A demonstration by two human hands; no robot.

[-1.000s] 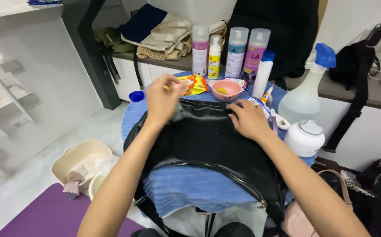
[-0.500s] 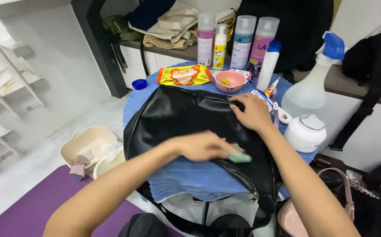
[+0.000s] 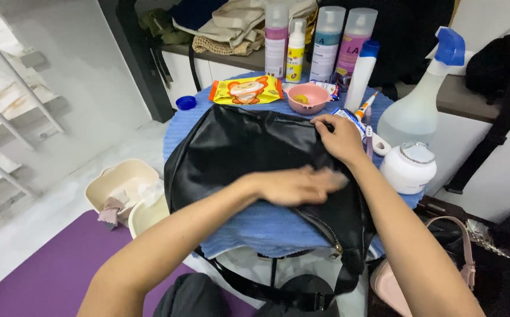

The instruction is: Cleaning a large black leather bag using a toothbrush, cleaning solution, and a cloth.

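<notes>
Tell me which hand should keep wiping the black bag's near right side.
Probably the left. The left hand already lies flat on the black bag at that spot, blurred as if mid-stroke. The right hand is pinning the bag's far edge beside the white jar.

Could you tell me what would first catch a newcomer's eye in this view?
First, the big black leather bag spread over a blue towel on the small table at the centre. The left hand, blurred, lies on the bag's lower right part, while the right hand presses on its upper right edge. Behind stand a row of spray bottles and a pink bowl, with a clear trigger sprayer at the right.
</notes>
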